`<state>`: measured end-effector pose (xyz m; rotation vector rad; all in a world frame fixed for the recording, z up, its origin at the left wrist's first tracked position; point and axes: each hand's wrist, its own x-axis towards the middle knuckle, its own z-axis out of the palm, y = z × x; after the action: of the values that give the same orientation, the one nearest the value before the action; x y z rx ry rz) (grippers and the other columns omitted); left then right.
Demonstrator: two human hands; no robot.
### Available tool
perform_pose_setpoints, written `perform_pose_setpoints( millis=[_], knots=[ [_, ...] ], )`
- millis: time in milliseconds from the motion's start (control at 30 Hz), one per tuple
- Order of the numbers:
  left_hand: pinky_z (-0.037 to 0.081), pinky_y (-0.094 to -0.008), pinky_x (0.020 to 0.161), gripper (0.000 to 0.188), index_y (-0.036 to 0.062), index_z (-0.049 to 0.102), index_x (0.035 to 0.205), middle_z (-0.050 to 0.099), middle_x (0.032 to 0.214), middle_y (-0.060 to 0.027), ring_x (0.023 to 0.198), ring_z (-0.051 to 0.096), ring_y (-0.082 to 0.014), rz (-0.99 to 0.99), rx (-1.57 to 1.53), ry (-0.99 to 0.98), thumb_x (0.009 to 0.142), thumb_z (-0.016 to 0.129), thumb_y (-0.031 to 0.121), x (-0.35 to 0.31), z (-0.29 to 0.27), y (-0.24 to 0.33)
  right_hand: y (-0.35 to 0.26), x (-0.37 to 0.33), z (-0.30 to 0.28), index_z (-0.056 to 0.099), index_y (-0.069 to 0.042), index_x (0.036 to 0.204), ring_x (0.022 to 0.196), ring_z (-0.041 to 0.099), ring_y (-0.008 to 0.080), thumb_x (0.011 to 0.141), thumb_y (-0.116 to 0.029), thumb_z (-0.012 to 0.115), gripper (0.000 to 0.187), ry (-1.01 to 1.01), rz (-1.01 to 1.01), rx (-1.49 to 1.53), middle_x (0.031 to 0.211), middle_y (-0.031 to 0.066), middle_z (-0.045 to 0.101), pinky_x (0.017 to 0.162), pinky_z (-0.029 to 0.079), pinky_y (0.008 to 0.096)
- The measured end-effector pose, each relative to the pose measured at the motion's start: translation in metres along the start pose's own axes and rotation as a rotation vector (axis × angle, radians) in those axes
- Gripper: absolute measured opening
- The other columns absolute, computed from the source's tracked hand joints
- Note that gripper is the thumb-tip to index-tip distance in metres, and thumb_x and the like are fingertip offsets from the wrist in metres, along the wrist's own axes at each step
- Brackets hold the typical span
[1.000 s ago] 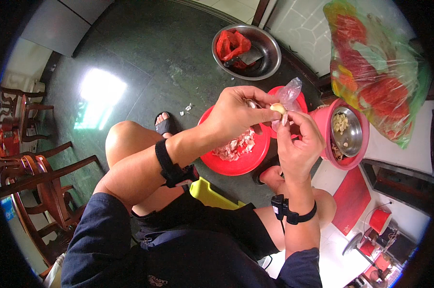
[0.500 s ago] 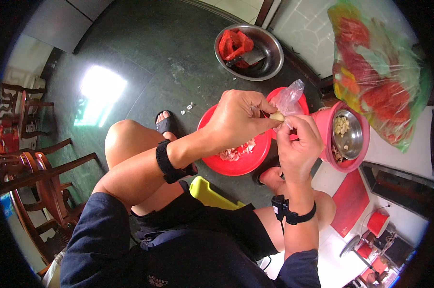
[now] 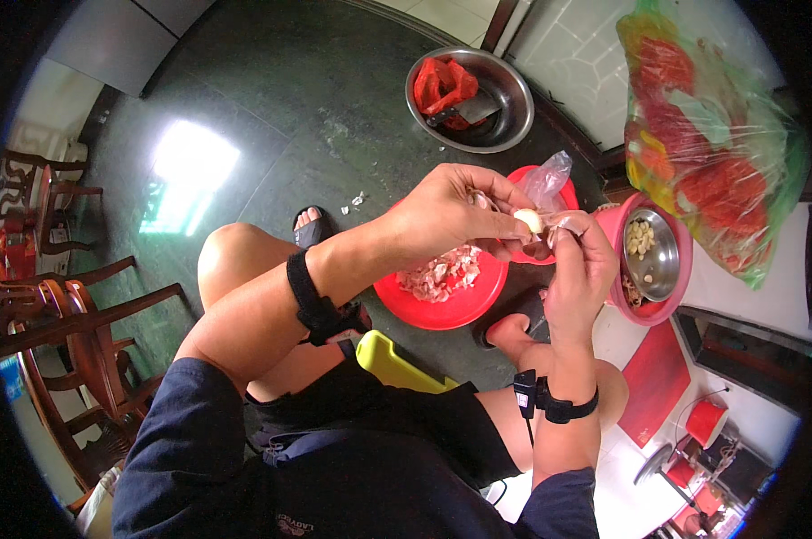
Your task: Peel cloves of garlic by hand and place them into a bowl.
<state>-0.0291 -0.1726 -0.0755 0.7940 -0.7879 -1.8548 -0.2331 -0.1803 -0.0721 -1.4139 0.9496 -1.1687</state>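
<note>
Between the thumb and fingers of my left hand (image 3: 451, 214) is a pale garlic clove (image 3: 528, 220), partly bare. My right hand (image 3: 582, 262) meets it from the right, thumb and fingertips pinched on a bit of its papery skin. Both hands are raised over a red basin (image 3: 453, 316) on the floor, which holds a heap of garlic skins (image 3: 442, 275). To the right, a steel bowl (image 3: 663, 262) with peeled cloves (image 3: 639, 237) sits in the top of a pink bucket (image 3: 614, 235); some darker pieces show beside the bowl.
A smaller red basin (image 3: 568, 190) holds a clear plastic bag (image 3: 547, 182). Farther off, a steel basin (image 3: 514, 126) contains a red bag and a cleaver (image 3: 473, 110). A green-tinted bag (image 3: 711, 162) stands at right. Wooden chairs (image 3: 83, 341) are at left; something yellow-green (image 3: 392, 364) is beneath me.
My right hand has shifted slightly right, and its fingers have changed position at the clove. The clove looks whiter and more exposed. My left hand has opened its grip a little around it.
</note>
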Motion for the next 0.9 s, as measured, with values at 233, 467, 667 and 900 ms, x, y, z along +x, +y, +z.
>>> perform_pose_setpoints(
  millis=[233,467,667,900],
  knots=[
    [0.059,-0.0248,0.078,0.018,-0.0043,0.076,0.105,0.077,0.097,-0.0074,0.086,0.070,-0.0094,0.245,0.415,0.087,0.089,0.080,0.003,0.000,0.004,-0.002,0.004,-0.002,0.004,0.068,0.004,0.103,0.085,0.062,0.0094,0.098,0.001,0.065,0.006,0.012,-0.010,-0.142,0.094,0.0054,0.069,0.077,0.051,0.0250],
    [0.057,-0.0256,0.077,0.020,-0.0017,0.078,0.108,0.076,0.098,-0.0041,0.089,0.067,-0.0076,0.194,0.475,0.171,0.089,0.081,0.004,0.000,0.002,-0.006,0.010,-0.002,-0.001,0.070,0.003,0.103,0.086,0.065,0.0104,0.097,0.000,0.070,0.007,-0.022,0.031,-0.149,0.098,0.0058,0.072,0.075,0.053,0.0266],
    [0.058,-0.0296,0.071,0.021,0.0027,0.079,0.103,0.075,0.095,-0.0096,0.080,0.072,-0.0159,0.555,0.695,0.219,0.082,0.083,0.005,0.005,-0.001,-0.013,0.007,-0.002,0.006,0.071,0.002,0.104,0.084,0.066,0.0119,0.092,0.001,0.073,0.012,0.069,-0.107,-0.293,0.100,0.0080,0.071,0.075,0.053,0.0258],
    [0.061,-0.0374,0.076,0.026,0.0050,0.079,0.099,0.074,0.096,-0.0142,0.085,0.074,-0.0321,0.807,1.131,0.243,0.072,0.083,0.006,0.003,-0.002,-0.020,0.012,0.000,0.009,0.069,0.002,0.100,0.079,0.068,0.0189,0.090,0.002,0.074,0.011,0.048,-0.241,-0.523,0.094,0.0118,0.071,0.074,0.055,0.0317]
  ],
)
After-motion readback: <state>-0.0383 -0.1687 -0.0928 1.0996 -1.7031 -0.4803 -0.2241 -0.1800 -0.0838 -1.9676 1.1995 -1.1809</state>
